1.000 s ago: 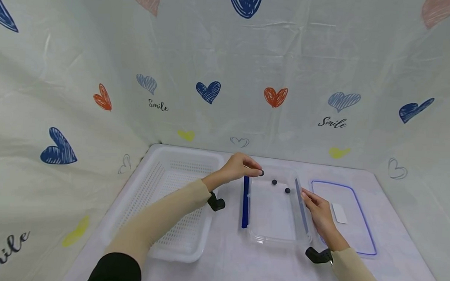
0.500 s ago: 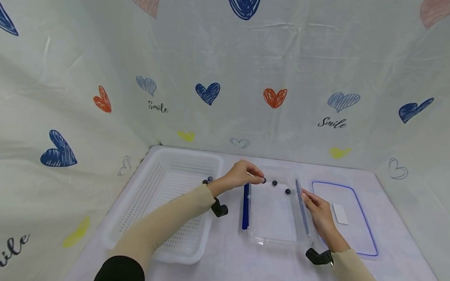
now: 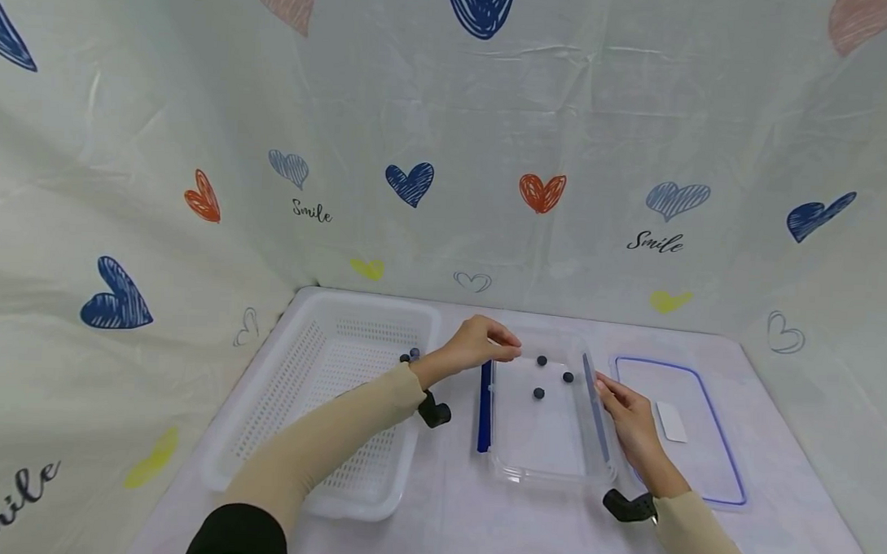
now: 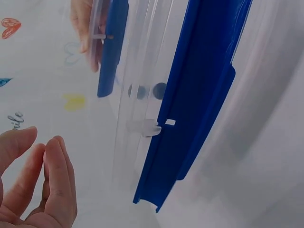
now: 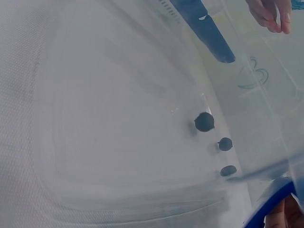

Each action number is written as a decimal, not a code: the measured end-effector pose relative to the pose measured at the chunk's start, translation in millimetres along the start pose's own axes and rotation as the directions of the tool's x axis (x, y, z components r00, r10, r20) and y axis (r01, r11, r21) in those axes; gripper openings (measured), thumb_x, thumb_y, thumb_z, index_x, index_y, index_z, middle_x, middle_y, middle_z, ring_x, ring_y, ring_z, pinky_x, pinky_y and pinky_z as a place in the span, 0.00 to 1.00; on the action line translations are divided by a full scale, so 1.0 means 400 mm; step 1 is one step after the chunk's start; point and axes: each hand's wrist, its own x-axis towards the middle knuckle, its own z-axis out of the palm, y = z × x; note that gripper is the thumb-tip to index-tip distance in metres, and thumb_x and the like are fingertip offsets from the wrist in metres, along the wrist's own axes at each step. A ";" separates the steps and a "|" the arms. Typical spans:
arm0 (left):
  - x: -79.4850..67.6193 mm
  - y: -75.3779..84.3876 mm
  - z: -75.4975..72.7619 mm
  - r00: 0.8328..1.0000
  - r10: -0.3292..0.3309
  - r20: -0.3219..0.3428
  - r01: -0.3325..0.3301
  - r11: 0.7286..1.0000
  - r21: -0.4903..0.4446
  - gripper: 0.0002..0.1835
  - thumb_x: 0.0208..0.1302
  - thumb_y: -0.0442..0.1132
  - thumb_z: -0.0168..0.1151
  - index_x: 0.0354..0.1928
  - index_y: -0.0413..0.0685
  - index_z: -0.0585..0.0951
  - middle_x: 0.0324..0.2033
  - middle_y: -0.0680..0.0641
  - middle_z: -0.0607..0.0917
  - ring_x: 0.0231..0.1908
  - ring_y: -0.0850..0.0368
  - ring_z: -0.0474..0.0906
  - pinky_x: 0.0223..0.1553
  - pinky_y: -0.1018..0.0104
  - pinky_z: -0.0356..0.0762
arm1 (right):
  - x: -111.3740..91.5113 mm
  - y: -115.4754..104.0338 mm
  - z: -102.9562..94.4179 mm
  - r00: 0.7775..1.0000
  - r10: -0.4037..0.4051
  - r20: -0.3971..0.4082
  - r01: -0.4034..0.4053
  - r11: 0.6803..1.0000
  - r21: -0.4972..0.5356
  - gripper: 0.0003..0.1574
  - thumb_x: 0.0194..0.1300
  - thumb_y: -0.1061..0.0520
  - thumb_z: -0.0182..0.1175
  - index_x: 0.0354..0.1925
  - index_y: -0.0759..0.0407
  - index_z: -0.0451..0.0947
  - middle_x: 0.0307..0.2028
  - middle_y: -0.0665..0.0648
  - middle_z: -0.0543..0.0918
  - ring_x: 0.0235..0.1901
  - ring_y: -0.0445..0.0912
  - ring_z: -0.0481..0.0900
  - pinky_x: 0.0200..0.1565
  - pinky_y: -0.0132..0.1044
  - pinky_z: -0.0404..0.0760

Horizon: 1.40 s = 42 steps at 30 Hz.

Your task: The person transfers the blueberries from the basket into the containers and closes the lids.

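A: State the condition of the left hand.
B: The left hand (image 3: pixel 483 344) is positioned over the back left part of the clear box (image 3: pixel 532 476). Its thumb (image 4: pixel 19 145) and fingers (image 4: pixel 58 166) are bent toward each other, with a visible gap between them; nothing is held.
A: And the right hand?
B: The right hand (image 3: pixel 632 422) touches the right latch (image 3: pixel 596 409) of the box. Whether it pinches the latch or only rests against it cannot be told.
A: Give the location of the small dark balls.
B: Three balls (image 3: pixel 539 393) lie apart from one another on the floor of the box. Two more (image 3: pixel 405 359) are in the white basket (image 3: pixel 337 371), near its right wall, just beside the left wrist.
A: List the surrounding parts.
B: The left latch (image 3: pixel 486 409) is blue. A clear lid (image 3: pixel 701 465) with a blue edge lies right of the box, with a white card (image 3: pixel 671 421) within its outline. A heart-printed sheet (image 3: pixel 479 107) stands behind the table (image 3: pixel 479 523).
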 end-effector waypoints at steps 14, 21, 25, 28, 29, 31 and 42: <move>-0.006 0.005 -0.043 1.000 -0.006 -0.029 0.004 0.999 -0.041 0.11 0.65 0.40 0.70 0.47 0.44 0.86 0.40 0.52 0.87 0.38 0.60 0.84 0.47 0.59 0.83 | 0.004 0.006 0.001 1.000 0.022 0.016 -0.022 1.000 -0.007 0.35 0.76 0.43 0.54 0.70 0.63 0.67 0.66 0.63 0.72 0.44 0.31 0.73 0.45 0.22 0.74; -0.005 0.010 -0.078 0.999 0.023 -0.045 -0.027 0.995 -0.091 0.13 0.66 0.38 0.69 0.50 0.42 0.85 0.41 0.48 0.87 0.41 0.57 0.85 0.46 0.65 0.83 | 0.003 0.003 0.002 1.000 0.019 0.008 -0.019 1.000 -0.013 0.35 0.76 0.44 0.54 0.70 0.63 0.67 0.63 0.59 0.74 0.44 0.31 0.72 0.46 0.23 0.74; -0.009 0.014 -0.101 0.997 0.035 -0.064 -0.042 0.993 -0.115 0.15 0.66 0.37 0.68 0.52 0.40 0.84 0.44 0.46 0.87 0.43 0.54 0.85 0.47 0.62 0.83 | 0.005 0.002 0.000 1.000 0.002 -0.002 -0.002 1.000 -0.005 0.35 0.75 0.44 0.55 0.69 0.64 0.68 0.57 0.50 0.78 0.43 0.31 0.72 0.45 0.23 0.74; -0.015 0.017 -0.119 0.996 0.040 -0.077 -0.048 0.992 -0.115 0.15 0.66 0.37 0.68 0.53 0.41 0.84 0.46 0.46 0.86 0.43 0.53 0.85 0.47 0.63 0.83 | 0.007 0.003 -0.001 1.000 -0.007 0.002 0.007 1.000 0.011 0.35 0.75 0.44 0.55 0.69 0.64 0.68 0.51 0.41 0.78 0.43 0.29 0.72 0.45 0.23 0.75; -0.016 0.018 -0.124 0.996 0.043 -0.080 -0.052 0.992 -0.114 0.16 0.66 0.37 0.68 0.54 0.41 0.84 0.46 0.46 0.86 0.43 0.53 0.85 0.46 0.64 0.83 | 0.006 0.003 -0.002 1.000 -0.007 0.003 0.007 1.000 0.015 0.35 0.75 0.44 0.55 0.69 0.64 0.68 0.50 0.39 0.78 0.43 0.29 0.72 0.45 0.23 0.75; -0.021 0.018 -0.134 0.995 0.048 -0.086 -0.058 0.992 -0.113 0.16 0.66 0.37 0.68 0.54 0.41 0.83 0.47 0.45 0.85 0.44 0.52 0.85 0.46 0.66 0.83 | 0.005 0.003 -0.002 1.000 -0.004 0.008 0.003 1.000 0.021 0.36 0.75 0.43 0.55 0.69 0.64 0.68 0.50 0.38 0.78 0.43 0.28 0.73 0.45 0.23 0.75; -0.038 -0.001 -0.176 0.989 0.044 -0.139 -0.064 0.987 -0.147 0.16 0.66 0.35 0.67 0.54 0.38 0.83 0.48 0.43 0.86 0.44 0.52 0.85 0.48 0.61 0.83 | -0.001 -0.001 -0.001 1.000 0.028 0.016 -0.027 0.999 -0.024 0.37 0.75 0.41 0.54 0.71 0.62 0.67 0.61 0.54 0.76 0.43 0.31 0.73 0.44 0.25 0.75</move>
